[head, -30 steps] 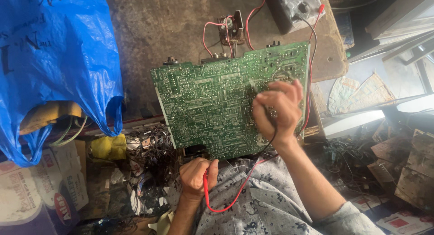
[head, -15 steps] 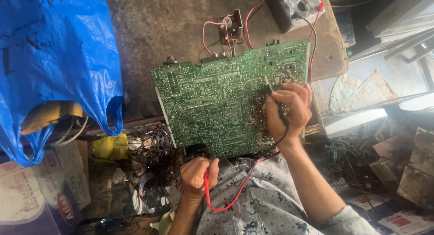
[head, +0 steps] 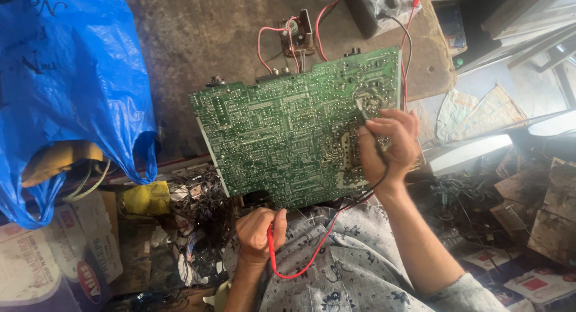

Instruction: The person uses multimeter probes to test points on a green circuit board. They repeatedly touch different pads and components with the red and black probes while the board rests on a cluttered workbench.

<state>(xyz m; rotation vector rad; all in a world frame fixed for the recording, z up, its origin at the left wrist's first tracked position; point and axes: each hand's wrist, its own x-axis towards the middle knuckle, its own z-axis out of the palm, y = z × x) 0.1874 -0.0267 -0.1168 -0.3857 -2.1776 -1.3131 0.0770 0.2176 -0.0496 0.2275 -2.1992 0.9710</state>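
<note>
With the green circuit board [head: 294, 141] propped solder-side up on the tabletop [head: 198, 42], our right hand [head: 390, 147] grip is clamped on the black probe [head: 367, 121] at the board's right edge and our left hand [head: 259, 233] pinches the red probe [head: 271, 246] below its near edge, so we judge it best to brace the right wrist and touch one joint only.

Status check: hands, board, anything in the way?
Left hand grips red probe below board. Right hand presses black probe onto green circuit board. Nothing blocking; leads trail across lap.
</note>
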